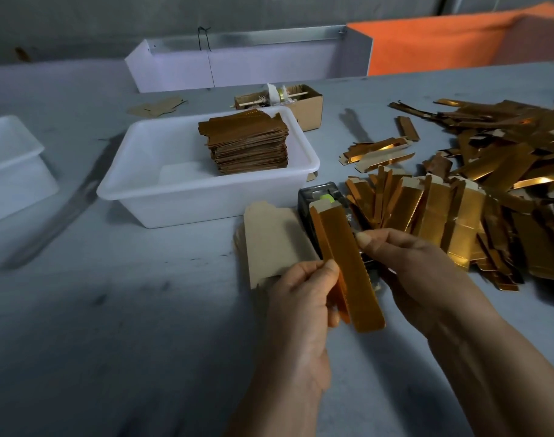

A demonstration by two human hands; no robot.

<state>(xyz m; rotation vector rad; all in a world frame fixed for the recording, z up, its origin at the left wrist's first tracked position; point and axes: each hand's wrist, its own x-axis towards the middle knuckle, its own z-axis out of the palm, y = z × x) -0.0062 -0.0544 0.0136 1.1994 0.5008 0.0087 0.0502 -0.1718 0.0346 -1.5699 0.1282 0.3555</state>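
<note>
A long, flat gold cardboard box blank (345, 257) is held upright over the table between both hands. My left hand (304, 298) pinches its lower left edge with thumb and fingers. My right hand (408, 263) pinches its right edge, thumb tip against the foil. Behind the blank lies a black tape dispenser (323, 197) with a green part. A beige cardboard piece (272, 241) lies flat to the left of the blank.
A white tub (137, 187) holds a neat stack of gold blanks (247, 143). Loose gold blanks (458, 190) are heaped at the right. A small brown carton (310, 105), a second white tub (11, 159) at left and a white bin (237, 64) stand further off.
</note>
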